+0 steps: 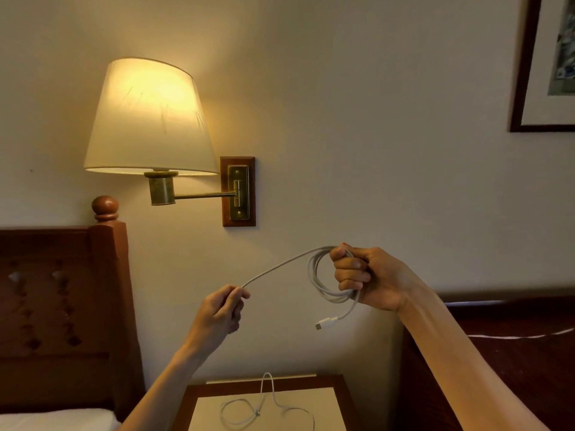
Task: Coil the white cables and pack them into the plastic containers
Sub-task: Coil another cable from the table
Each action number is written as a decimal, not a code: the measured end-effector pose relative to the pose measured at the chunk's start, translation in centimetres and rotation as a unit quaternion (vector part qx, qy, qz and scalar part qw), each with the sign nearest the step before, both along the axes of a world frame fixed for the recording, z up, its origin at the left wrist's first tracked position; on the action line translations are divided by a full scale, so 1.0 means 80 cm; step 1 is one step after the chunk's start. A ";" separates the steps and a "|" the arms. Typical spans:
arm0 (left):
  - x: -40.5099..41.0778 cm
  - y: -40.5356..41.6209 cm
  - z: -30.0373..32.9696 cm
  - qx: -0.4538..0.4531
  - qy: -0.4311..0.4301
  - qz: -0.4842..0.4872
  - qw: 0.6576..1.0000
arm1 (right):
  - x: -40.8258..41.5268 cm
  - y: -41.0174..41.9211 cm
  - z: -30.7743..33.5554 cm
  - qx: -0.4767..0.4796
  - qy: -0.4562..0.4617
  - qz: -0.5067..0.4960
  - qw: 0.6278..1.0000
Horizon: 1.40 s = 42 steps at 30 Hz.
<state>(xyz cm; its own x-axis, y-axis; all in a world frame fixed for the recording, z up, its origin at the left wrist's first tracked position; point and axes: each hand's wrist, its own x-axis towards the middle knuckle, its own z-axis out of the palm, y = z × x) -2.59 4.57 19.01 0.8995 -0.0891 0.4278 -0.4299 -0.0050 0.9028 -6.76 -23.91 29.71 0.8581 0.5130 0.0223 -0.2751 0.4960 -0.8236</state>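
My right hand [370,276] is raised in front of the wall and grips a coil of white cable [323,286] made of several loops. A white plug [325,323] dangles below that coil. From the coil a straight stretch of the same cable runs down-left to my left hand [221,311], which pinches it between thumb and fingers. A second white cable [264,405] lies loose on the bedside table [329,399] at the bottom of the view. No plastic container is in view.
A lit wall lamp [149,119] on a brass arm hangs above and left of my hands. A wooden headboard [62,306] and a white pillow [56,419] are at the left. Dark wooden furniture [510,337] stands at the right, a framed picture [547,63] above it.
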 end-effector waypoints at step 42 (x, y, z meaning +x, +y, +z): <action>-0.008 0.003 0.013 0.331 0.003 0.249 0.910 | -0.012 0.020 -0.007 -0.098 -0.067 -0.062 0.991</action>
